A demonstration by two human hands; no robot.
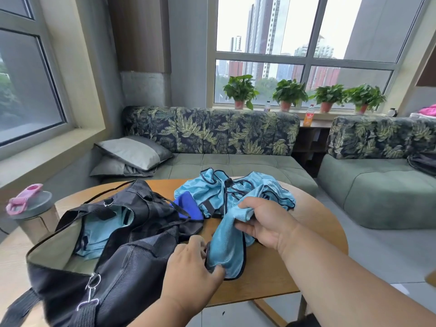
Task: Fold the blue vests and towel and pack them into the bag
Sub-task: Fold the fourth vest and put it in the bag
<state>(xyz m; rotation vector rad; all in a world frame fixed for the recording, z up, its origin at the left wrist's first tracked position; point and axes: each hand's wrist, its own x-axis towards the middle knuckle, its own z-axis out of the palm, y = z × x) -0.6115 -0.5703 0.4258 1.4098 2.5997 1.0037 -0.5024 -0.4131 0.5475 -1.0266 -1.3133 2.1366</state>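
Right hand (264, 226) grips upper part of light blue vest (226, 246), fingers curled round cloth. Left hand (193, 267) pinches lower hem of same vest, near table (313, 232) front edge. Behind, more vests (212, 192) in crumpled heap, toward far edge. Dark blue towel (186, 204) between heap and bag (122, 244). Bag open at left side, one light blue piece inside. Bottle (30, 213) at left edge.
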